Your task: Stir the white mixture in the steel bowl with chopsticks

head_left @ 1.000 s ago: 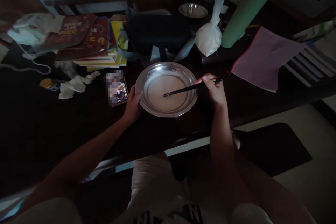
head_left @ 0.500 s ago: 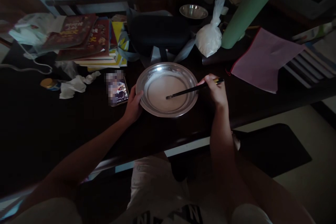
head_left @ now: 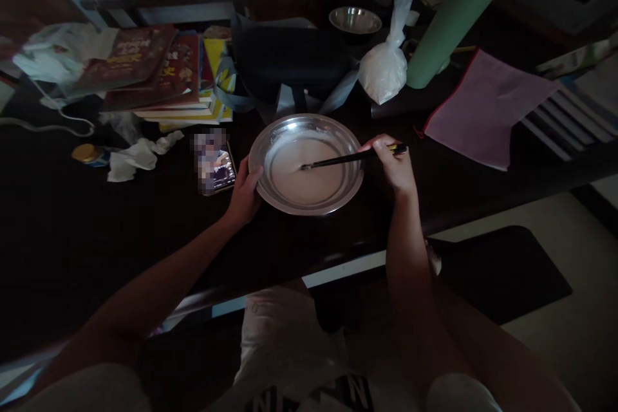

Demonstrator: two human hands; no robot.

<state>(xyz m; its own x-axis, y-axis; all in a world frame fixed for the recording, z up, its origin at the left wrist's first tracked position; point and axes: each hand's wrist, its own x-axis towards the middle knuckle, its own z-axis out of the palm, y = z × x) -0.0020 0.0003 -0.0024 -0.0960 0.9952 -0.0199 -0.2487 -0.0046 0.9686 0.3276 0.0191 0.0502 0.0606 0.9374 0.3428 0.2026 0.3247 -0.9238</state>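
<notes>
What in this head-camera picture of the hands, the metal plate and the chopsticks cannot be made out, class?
- Phone screen, head view: blurred out.
- Tips of the chopsticks: whether they touch the bottom of the metal plate is hidden by the whitish mixture.
- Left hand fingers: tucked under the plate's rim.
- Book titles: too small and dim.
- White bag contents: unclear through the plastic.

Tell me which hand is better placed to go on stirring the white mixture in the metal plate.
Right. The right hand grips the chopsticks, tips already in the white mixture. The left hand clasps the metal plate at its rim, steadying it.
</notes>
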